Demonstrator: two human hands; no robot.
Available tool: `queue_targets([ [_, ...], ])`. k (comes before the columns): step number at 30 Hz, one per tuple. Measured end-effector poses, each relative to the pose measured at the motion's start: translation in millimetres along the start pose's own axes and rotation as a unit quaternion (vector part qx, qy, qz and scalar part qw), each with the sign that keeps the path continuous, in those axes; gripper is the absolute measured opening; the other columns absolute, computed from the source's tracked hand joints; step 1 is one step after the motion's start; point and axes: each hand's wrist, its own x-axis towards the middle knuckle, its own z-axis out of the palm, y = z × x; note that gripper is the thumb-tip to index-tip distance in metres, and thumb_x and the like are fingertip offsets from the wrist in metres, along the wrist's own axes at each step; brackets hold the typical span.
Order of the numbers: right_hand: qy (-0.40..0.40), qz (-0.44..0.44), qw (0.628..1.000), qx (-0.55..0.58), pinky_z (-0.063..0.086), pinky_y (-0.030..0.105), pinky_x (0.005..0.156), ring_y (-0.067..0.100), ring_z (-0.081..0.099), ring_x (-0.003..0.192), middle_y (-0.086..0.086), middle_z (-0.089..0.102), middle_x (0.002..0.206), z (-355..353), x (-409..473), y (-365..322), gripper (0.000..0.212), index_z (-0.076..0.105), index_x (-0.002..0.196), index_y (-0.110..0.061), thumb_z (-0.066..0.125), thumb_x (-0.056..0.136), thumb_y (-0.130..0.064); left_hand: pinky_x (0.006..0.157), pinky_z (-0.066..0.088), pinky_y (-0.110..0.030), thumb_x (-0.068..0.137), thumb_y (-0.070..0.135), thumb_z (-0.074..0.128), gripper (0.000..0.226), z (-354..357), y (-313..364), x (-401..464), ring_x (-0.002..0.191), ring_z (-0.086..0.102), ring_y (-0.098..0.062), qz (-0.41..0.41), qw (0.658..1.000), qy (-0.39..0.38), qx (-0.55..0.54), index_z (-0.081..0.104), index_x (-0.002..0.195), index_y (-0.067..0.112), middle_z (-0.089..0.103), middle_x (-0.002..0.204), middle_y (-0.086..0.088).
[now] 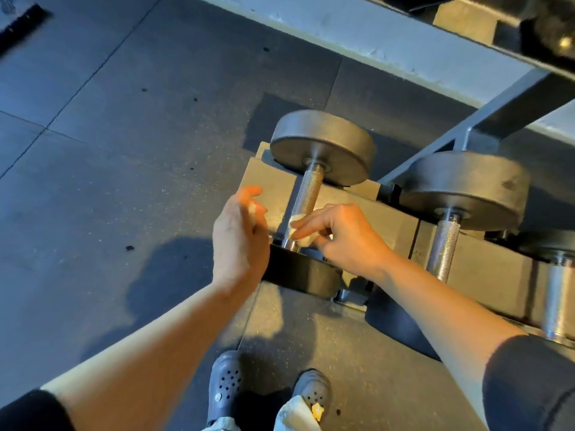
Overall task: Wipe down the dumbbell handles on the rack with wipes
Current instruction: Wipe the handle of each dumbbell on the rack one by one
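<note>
Wiping the end dumbbell (308,194) on the rack (401,222).
Right hand (342,237) pinching wipe (298,230) at the handle's near end; left hand (239,237) pinching another scrap. Best wrapped fully, drawn along the knurling.

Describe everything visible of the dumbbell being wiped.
The dumbbell lies in the rack's leftmost cradle, far head raised. It has two dark round heads and a shiny knurled metal handle. The right hand holds a white wipe against the handle's near end; the left hand, pinching another white scrap, hovers beside it.
</note>
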Motion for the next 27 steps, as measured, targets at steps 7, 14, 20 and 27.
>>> queue_targets([
  [7,0.197,-0.031,0.970,-0.136,0.050,0.037,0.084,0.023,0.056,0.102,0.008,0.066,0.104,8,48,-7,0.026,0.075,0.094,-0.009,0.065,0.077,0.008,0.061,0.037,-0.007,0.087,-0.007,0.038,0.046,5,-7,-3,0.083,0.053,-0.014,-0.016,0.999,0.014,-0.024,0.056,0.121,0.019,0.062,0.097,-0.001],
  [14,0.149,-0.093,0.976,-0.126,0.034,0.011,0.097,0.008,0.050,0.099,0.014,0.069,0.099,19,26,2,0.027,0.073,0.090,0.002,0.066,0.069,0.017,0.069,0.036,-0.020,0.087,-0.007,0.038,0.043,4,-8,-4,0.077,0.052,-0.014,0.003,0.997,0.042,-0.067,0.059,0.117,0.014,0.061,0.090,0.001],
  [20,-0.003,0.013,1.000,-0.014,0.035,0.002,0.087,-0.005,0.048,0.094,-0.003,0.066,0.101,8,9,-18,0.037,0.076,0.092,-0.006,0.053,0.077,0.020,0.075,0.042,-0.026,0.091,0.000,0.040,0.035,5,-8,-7,0.083,0.053,-0.012,0.018,0.995,0.048,-0.090,0.056,0.119,0.013,0.056,0.091,0.004],
  [27,0.134,-0.012,0.975,-0.177,0.031,0.002,0.094,0.010,0.053,0.111,0.009,0.056,0.121,13,48,-8,0.027,0.073,0.101,-0.007,0.061,0.083,0.009,0.078,0.039,-0.022,0.090,-0.003,0.045,0.037,1,-5,-8,0.087,0.052,-0.012,0.001,0.993,0.025,-0.114,0.055,0.121,0.014,0.058,0.096,0.001],
])
